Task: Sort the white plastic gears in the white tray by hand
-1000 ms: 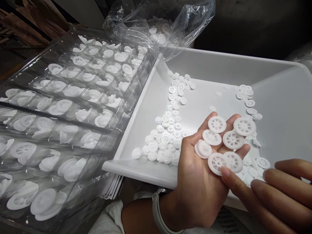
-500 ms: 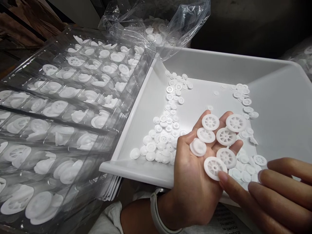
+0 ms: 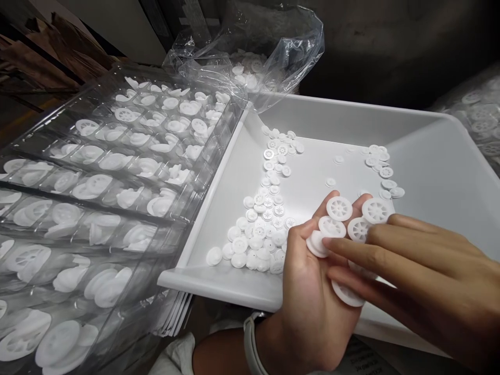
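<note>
My left hand (image 3: 312,307) is turned palm up over the near side of a white plastic tray, with several white plastic gears (image 3: 339,208) resting on its palm and fingers. The gears are round, most with spokes. From the right, my right hand (image 3: 422,265) reaches across the palm. Its index fingertip touches a thick gear (image 3: 317,245) near the left thumb, and its thumb lies lower, over the palm. Those right fingers are stretched and hide some of the gears. Smaller white wheels (image 3: 258,229) lie in the tray (image 3: 433,156) beyond the hands.
A clear compartment tray (image 3: 152,250) on the left holds white gears in its pockets. Behind stands an open clear plastic bag (image 3: 289,57) of white parts. Another filled bag (image 3: 478,112) is at the right edge.
My right hand has moved up and left from the lowest gear to the thick gear by the left thumb. It now covers part of the palm.
</note>
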Motion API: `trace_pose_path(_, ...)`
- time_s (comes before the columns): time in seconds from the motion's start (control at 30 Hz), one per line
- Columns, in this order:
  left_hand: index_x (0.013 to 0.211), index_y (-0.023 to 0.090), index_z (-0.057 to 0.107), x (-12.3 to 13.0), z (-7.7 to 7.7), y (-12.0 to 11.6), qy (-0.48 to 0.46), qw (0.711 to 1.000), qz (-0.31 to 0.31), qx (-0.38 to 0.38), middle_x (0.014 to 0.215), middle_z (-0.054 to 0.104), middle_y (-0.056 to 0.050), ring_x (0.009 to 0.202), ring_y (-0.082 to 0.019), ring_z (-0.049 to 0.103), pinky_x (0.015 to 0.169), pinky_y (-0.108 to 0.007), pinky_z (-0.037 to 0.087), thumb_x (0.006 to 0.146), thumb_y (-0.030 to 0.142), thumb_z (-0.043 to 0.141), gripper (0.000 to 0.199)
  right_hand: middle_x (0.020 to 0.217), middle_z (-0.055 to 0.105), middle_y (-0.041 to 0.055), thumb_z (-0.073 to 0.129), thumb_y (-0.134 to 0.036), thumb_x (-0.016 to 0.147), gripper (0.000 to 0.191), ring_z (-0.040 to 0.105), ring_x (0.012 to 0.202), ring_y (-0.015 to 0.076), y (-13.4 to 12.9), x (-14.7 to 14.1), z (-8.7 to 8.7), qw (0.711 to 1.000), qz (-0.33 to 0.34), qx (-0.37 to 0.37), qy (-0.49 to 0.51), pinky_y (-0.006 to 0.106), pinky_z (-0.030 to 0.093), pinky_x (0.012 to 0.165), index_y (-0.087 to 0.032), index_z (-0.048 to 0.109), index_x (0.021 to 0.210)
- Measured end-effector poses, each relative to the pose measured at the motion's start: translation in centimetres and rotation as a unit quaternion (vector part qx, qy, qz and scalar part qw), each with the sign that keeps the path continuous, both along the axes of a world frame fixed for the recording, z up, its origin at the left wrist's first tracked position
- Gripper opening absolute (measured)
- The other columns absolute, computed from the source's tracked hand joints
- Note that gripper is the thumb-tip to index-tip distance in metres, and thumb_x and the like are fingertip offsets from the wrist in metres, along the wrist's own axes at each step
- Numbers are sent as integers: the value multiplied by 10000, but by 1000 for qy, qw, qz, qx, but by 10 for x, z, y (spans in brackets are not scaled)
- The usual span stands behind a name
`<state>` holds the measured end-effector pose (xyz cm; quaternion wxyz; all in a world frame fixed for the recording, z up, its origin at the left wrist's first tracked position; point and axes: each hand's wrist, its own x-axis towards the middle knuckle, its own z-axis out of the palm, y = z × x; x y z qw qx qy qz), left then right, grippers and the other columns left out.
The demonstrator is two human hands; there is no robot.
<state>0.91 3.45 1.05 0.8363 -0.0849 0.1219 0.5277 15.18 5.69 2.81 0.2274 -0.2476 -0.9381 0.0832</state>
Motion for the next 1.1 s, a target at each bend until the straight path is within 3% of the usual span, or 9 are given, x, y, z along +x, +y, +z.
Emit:
trace_pose_path(0.17,1063,183,791,2,-2,-1,-3,1000,6,-5,1122,780,-43,1142,-161,704,1018,-204,493,998,354,397,434,859,557,30,573,-112,1019,224,485,701,154,1,-2,-4,999,-21,28,-31,348,329,647,-101,630,1235)
trace_pose_path(0.33,1343,217,639,2,-2,-2,5,998,17,-63,1261,740,-68,1097,-176,729,966,-261,537,983,376,431,445,990,645,39,557,-240,1051,135,569,792,162,-3,-6,-5,996,-68,41,-26,334,393,688,-149,623,1125)
trace_pose_path(0.43,1417,206,557,2,0,0,19,995,14,-94,1212,756,-91,1090,-188,734,961,-276,534,986,382,421,486,941,650,14,514,-203,1057,110,593,782,131,-3,-9,-4,997,-76,14,-11,292,412,679,-167,618,1057)
trace_pose_path(0.57,1403,198,554,1,2,2,12,995,10,-93,1185,756,-96,1147,-220,710,1030,-329,505,980,374,430,475,761,561,-19,515,-192,1060,119,510,632,95,-2,-12,-3,995,-96,4,-8,269,372,606,-158,610,996)
trace_pose_path(0.7,1281,185,611,0,6,2,-7,997,13,-78,1175,743,-90,1188,-247,684,1098,-373,461,959,343,444,396,795,597,-19,544,-175,1051,100,531,668,82,-6,-12,2,993,-111,-30,36,236,404,655,-168,643,1051)
trace_pose_path(0.83,1179,176,654,-1,6,1,-21,998,41,-35,1164,736,-86,1242,-258,648,1120,-381,444,886,236,460,356,761,541,-19,578,-262,1051,129,480,648,105,-10,-3,7,980,-168,-91,59,262,393,627,-227,687,1109)
trace_pose_path(0.93,1235,198,647,-1,3,0,-18,999,29,-18,1218,725,-71,1308,-259,606,1153,-391,414,766,114,474,506,822,561,-9,589,-269,1046,169,510,676,103,-11,5,10,989,-123,-72,30,258,405,597,-231,664,1193)
trace_pose_path(1.0,1306,217,617,0,1,-1,-8,998,19,-53,1262,716,-66,1344,-270,578,1173,-395,397,734,122,508,590,871,585,1,643,-228,1014,218,554,737,118,-13,8,11,996,-64,-60,-6,268,442,630,-210,644,1232)
trace_pose_path(1.1,1363,238,575,1,-1,-1,-14,995,12,-97,1278,715,-70,1352,-290,573,1196,-423,372,744,179,549,622,869,590,6,717,-183,957,250,566,762,154,-16,8,11,996,-46,-61,-37,331,447,678,-193,647,1198)
